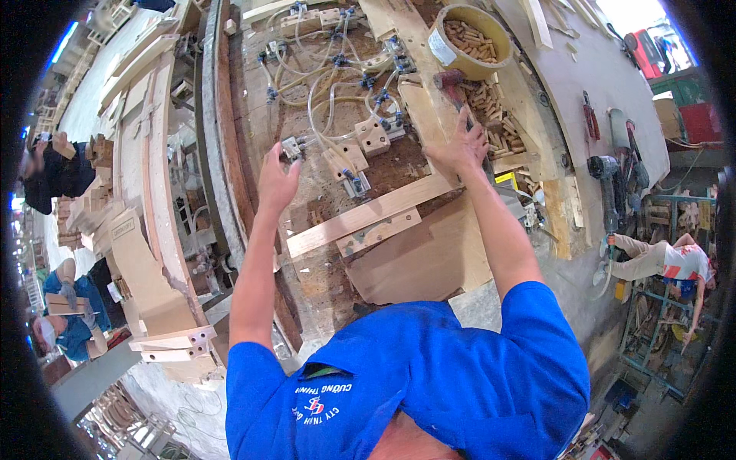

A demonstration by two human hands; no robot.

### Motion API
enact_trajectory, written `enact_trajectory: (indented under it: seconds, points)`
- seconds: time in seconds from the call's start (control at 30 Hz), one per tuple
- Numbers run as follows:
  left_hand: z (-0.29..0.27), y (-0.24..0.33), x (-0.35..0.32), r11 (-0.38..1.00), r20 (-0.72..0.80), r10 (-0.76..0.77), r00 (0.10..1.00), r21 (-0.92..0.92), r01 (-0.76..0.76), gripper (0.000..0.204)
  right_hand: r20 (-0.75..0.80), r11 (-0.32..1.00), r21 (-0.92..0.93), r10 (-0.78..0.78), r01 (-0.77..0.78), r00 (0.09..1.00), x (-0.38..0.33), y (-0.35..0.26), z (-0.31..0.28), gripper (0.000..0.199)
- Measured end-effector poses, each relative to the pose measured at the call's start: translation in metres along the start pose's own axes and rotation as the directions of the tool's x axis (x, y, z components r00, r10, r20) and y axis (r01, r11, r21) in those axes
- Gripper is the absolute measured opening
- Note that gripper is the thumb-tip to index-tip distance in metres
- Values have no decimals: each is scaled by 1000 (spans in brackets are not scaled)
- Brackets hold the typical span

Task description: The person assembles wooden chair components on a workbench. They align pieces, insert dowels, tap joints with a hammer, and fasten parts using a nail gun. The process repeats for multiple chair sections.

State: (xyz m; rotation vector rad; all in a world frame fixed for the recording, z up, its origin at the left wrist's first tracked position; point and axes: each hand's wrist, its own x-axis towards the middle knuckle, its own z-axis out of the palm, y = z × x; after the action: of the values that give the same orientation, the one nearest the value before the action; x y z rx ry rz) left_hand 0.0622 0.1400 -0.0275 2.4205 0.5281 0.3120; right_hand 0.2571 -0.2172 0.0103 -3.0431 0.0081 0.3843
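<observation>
Far left: stacked curved wood parts (157,184) are seen along the bench edge, w/ co-workers beyond them; a person in dark clothes (54,172) is at upper left, another in blue w/ gloves (69,307) lower left, holding a wood piece.

L hand (277,178) is raised over the workbench (330,276), fingers spread and released, nothing gripped. It's positioned just beside a small metal clamp block (292,147) at the end of the clear hoses (322,92); contact can't be confirmed.

Centre: pneumatic jig w/ wooden blocks (372,136) and blue hose fittings is laid out across the dusty bench. A long wood rail (368,215) is set diagonally below it, w/ a shorter wood strip (379,231) lying alongside and touching.

R hand (462,144) is closed around the handle of a hammer (452,86); the reddish head is held up, near the bucket. Hammer is located upper centre-right, over a wood board, just left of the loose dowel pile (494,115).

A tan round bucket (469,40) filled w/ wooden dowels is placed above the hammer head.

Right: power tool (606,180) is laid on the grey side surface. Further right, a person in a striped shirt (667,261) is seen bent over near a metal rack.
</observation>
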Motion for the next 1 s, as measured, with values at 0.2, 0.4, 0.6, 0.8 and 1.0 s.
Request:
enact_trajectory:
  seconds: [0.2, 0.4, 0.6, 0.8, 1.0]
  points:
    - [30, 0, -9, 953, 88, -158, 984, -246, 175, 45, -51, 1000, 1, -12, 12, 999, 2, 10, 11, 149]
    - [26, 5, -12, 971, 109, -111, 988, -200, 132, 47, -34, 1000, 11, 1, 0, 999, 0, 11, 10, 149]
    - [14, 2, -23, 985, -12, 42, 999, -168, -44, 58, -37, 998, 46, -52, 53, 998, -9, 11, -4, 141]
    - [8, 40, -117, 945, 59, -75, 995, -313, 90, 46, -403, 865, 401, -129, 301, 906, -59, 104, 11, 97]
    - [-2, 62, -248, 853, 190, -324, 927, -365, 373, 36, -36, 326, 940, 381, -98, 924, -193, 222, 85, 53]
